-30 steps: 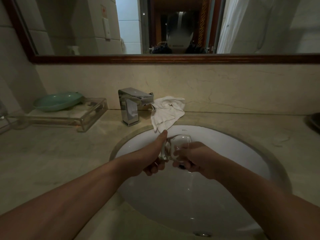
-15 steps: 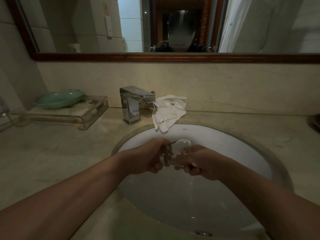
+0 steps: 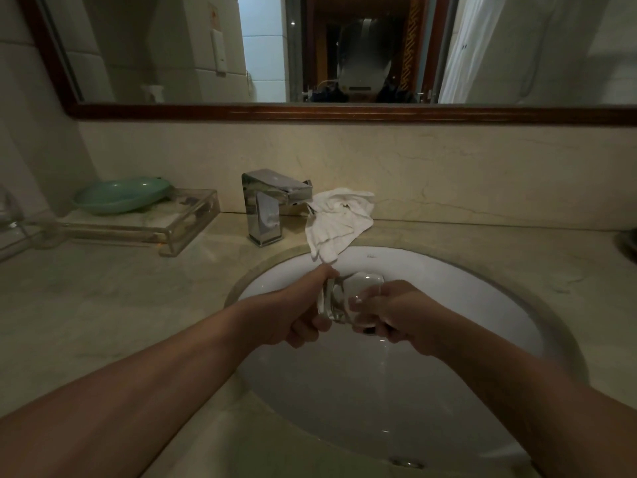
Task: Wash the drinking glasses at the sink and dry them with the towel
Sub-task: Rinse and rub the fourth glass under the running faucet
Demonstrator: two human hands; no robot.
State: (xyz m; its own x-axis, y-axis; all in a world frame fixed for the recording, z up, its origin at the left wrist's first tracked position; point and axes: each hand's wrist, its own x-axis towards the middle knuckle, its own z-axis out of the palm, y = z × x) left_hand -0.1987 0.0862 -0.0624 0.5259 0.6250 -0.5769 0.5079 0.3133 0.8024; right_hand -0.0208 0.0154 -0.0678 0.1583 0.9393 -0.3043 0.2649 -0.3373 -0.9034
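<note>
A clear drinking glass (image 3: 348, 294) lies on its side above the white sink basin (image 3: 448, 281). My left hand (image 3: 303, 315) grips its thick base, thumb stretched along the top. My right hand (image 3: 396, 312) holds the glass at its mouth end, fingers curled around it. A thin stream of water runs from the glass down into the basin. A crumpled white towel (image 3: 337, 222) lies on the counter behind the sink, one corner hanging over the basin rim. The chrome faucet (image 3: 269, 205) stands just left of the towel.
A clear acrylic tray (image 3: 144, 225) with a green dish (image 3: 120, 194) on it sits at the left of the marble counter (image 3: 103, 294). A wood-framed mirror (image 3: 344, 112) runs along the wall. A dark object (image 3: 629, 243) sits at the right edge.
My left thumb, curled half a second ago, is stretched along the glass again. The glass has turned a little between my hands, and water now runs off it.
</note>
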